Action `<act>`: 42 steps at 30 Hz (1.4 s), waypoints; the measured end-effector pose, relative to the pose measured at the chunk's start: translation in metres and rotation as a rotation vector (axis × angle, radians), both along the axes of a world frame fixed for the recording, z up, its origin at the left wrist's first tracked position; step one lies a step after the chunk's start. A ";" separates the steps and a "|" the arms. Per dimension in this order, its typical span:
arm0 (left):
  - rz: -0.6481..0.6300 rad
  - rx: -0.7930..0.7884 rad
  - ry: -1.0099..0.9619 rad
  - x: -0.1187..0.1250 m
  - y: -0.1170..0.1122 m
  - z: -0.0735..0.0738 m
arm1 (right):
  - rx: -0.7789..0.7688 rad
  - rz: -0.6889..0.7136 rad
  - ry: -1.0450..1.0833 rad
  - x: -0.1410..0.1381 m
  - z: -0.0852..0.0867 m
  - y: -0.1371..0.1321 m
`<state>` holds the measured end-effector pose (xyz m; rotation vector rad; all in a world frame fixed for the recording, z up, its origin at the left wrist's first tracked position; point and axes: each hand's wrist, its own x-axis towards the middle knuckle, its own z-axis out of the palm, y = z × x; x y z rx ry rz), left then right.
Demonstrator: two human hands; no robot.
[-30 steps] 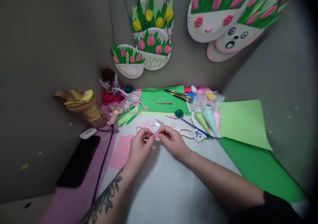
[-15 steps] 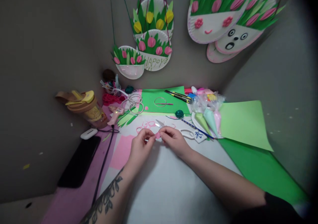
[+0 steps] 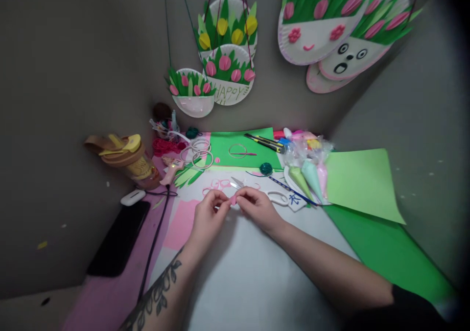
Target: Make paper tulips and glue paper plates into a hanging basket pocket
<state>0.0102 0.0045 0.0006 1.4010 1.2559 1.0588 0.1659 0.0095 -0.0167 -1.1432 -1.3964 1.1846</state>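
Note:
My left hand (image 3: 207,218) and my right hand (image 3: 257,206) meet over a white sheet (image 3: 249,272) on the table. Both pinch a small pink paper piece (image 3: 232,200) between their fingertips. Pink paper cut-outs (image 3: 215,185) lie just beyond the hands. White-handled scissors (image 3: 273,195) rest right behind my right hand. A pink paper sheet (image 3: 181,223) lies to the left of my left hand.
Green paper sheets (image 3: 362,179) spread to the right, another green sheet (image 3: 238,147) at the back. Piping bags (image 3: 310,172), wire rings (image 3: 200,152), a glue gun (image 3: 171,170) with cord, a bottle (image 3: 127,159) and a black phone (image 3: 117,243) crowd the table. Paper-plate tulip crafts (image 3: 223,52) hang on the wall.
My fingertips have closed a little tighter on the pink piece, which shows less between them. The hands stay in the same place.

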 end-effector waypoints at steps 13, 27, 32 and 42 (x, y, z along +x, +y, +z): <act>-0.005 0.060 0.104 -0.001 0.000 -0.003 | 0.064 -0.051 -0.101 0.002 -0.004 0.001; -0.008 0.020 0.139 0.000 -0.001 0.001 | 0.093 -0.056 -0.031 0.001 -0.006 -0.002; -0.011 -0.020 0.071 -0.001 0.000 0.001 | 0.071 -0.040 -0.006 0.001 -0.006 0.000; -0.031 -0.027 0.027 0.000 0.000 0.002 | 0.015 0.016 0.065 0.000 -0.005 0.001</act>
